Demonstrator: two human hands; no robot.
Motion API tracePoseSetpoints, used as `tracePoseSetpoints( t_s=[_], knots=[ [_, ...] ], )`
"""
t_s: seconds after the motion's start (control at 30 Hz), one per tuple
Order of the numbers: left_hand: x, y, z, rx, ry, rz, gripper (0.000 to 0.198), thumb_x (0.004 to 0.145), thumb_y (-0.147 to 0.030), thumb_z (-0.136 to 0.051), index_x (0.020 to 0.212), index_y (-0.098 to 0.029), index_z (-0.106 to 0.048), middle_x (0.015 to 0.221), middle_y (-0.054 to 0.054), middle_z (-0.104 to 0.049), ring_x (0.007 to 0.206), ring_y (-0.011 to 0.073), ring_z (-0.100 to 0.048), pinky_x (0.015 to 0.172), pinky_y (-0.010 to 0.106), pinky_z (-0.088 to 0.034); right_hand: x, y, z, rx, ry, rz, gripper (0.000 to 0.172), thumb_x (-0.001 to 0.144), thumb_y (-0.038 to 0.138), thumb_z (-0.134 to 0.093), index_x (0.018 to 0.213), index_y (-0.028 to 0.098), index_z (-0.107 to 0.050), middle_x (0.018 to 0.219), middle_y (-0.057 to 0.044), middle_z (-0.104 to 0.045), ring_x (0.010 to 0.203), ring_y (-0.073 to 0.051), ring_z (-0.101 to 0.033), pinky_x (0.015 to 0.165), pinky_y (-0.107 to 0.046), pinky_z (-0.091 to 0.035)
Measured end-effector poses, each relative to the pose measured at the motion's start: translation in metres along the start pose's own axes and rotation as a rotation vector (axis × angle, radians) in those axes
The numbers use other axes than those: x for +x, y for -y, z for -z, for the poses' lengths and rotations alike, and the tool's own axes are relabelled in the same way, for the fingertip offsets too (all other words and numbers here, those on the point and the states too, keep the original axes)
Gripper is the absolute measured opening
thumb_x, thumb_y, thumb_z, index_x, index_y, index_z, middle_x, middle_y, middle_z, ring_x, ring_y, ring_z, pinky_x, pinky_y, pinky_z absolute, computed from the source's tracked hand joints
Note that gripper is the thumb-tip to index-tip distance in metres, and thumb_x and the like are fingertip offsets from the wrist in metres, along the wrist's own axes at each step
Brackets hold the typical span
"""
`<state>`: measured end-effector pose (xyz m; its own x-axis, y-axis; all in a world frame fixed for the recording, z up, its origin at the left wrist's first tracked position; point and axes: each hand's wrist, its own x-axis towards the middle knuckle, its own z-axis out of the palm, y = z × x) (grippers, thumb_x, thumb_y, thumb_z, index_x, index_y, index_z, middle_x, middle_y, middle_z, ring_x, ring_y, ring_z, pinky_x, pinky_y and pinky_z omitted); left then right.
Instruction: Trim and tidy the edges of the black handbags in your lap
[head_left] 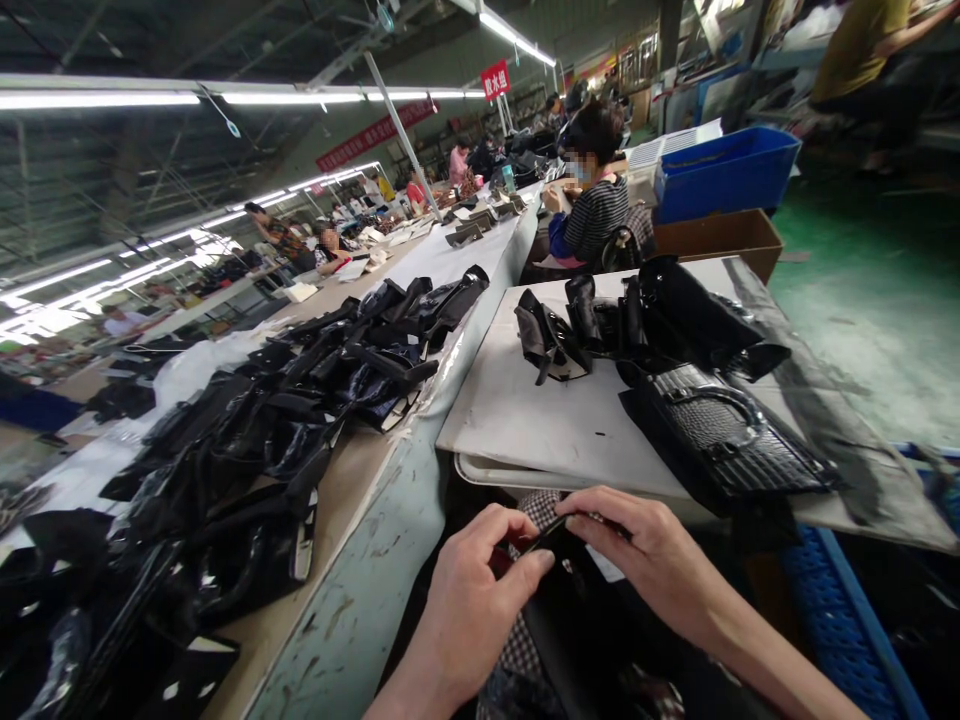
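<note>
On the left, a heaped pile of black leather-like pieces, some with glossy clear wrapping [262, 430], is covering much of a long bench with a tan and white top [360, 505]. A pale blue-green sheet [352, 590] is hanging down the bench's near side. Just right of it, the left hand [480, 590] is pinching a thin, dark edge of black material [546, 534] between thumb and fingers, low in front of the body. Black-and-white checked cloth [517, 655] is showing below and behind this edge. Beyond, folded black pieces with upright flaps [553, 345] are standing on a second bench with a flat white top [517, 430]. Farther back, a co-worker in a black-and-grey striped top [600, 215] is sitting with raised hands. The right hand [637, 535] is gripping the same dark edge, its fingertips closing near those of the left. To its right, a glossy black crocodile-textured bag with a curved handle [712, 420] is lying on the white bench. Behind that bench, a blue plastic bin [750, 180] is standing above an open brown cardboard box [720, 245]. At lower right, a blue perforated plastic crate [844, 610] is sitting below the bench.
</note>
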<state>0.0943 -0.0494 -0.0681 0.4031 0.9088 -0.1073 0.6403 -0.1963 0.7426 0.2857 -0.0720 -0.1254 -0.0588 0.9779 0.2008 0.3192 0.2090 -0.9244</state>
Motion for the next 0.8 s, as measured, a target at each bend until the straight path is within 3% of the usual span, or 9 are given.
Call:
tracePoseSetpoints(
  t_s=[0.23, 0.43, 0.6, 0.7, 0.8],
  knots=[
    [0.002, 0.002, -0.002, -0.09, -0.021, -0.013, 0.006, 0.085, -0.02, -0.062, 0.086, -0.023, -0.068, 0.086, -0.001, -0.066, 0.078, 0.0153, -0.061, 0.068, 0.024, -0.047, -0.001, -0.001, -0.002, 0.096, -0.029, -0.072, 0.02, 0.091, 0.03, -0.056, 0.1, 0.028, -0.074, 0.099, 0.0, -0.076, 0.092, -0.019, -0.07, 0.084, -0.028, -0.054],
    [0.005, 0.003, -0.008, -0.172, -0.067, -0.067, 0.011, 0.085, -0.018, -0.061, 0.08, -0.021, -0.07, 0.081, -0.001, -0.066, 0.075, 0.0145, -0.059, 0.068, 0.023, -0.044, -0.001, 0.001, -0.003, 0.092, -0.067, -0.051, 0.017, 0.088, 0.026, -0.058, 0.092, 0.026, -0.074, 0.091, 0.002, -0.076, 0.083, -0.016, -0.07, 0.078, -0.024, -0.053],
    [0.009, 0.009, -0.008, -0.228, -0.04, -0.015, 0.009, 0.083, -0.017, -0.063, 0.076, -0.02, -0.068, 0.076, -0.002, -0.062, 0.071, 0.0126, -0.055, 0.064, 0.022, -0.041, -0.001, 0.001, -0.006, 0.049, -0.075, -0.059, 0.015, 0.085, 0.021, -0.057, 0.09, 0.025, -0.071, 0.086, 0.003, -0.074, 0.077, -0.014, -0.067, 0.074, -0.023, -0.05],
    [0.012, 0.009, -0.004, -0.117, 0.012, -0.048, 0.005, 0.085, -0.022, -0.065, 0.08, -0.02, -0.067, 0.077, -0.003, -0.059, 0.069, 0.0119, -0.054, 0.062, 0.023, -0.04, -0.001, 0.0, -0.007, 0.022, -0.062, -0.06, 0.015, 0.085, 0.02, -0.056, 0.09, 0.024, -0.069, 0.085, 0.003, -0.072, 0.076, -0.014, -0.066, 0.073, -0.024, -0.05],
    [0.013, 0.008, -0.003, 0.172, 0.009, -0.222, 0.012, 0.091, -0.024, -0.059, 0.083, -0.02, -0.067, 0.079, -0.001, -0.058, 0.073, 0.0137, -0.055, 0.065, 0.025, -0.04, 0.0, -0.002, -0.008, -0.005, -0.066, -0.04, 0.013, 0.086, 0.021, -0.056, 0.09, 0.024, -0.068, 0.085, 0.002, -0.071, 0.076, -0.014, -0.065, 0.073, -0.025, -0.049]
  ],
)
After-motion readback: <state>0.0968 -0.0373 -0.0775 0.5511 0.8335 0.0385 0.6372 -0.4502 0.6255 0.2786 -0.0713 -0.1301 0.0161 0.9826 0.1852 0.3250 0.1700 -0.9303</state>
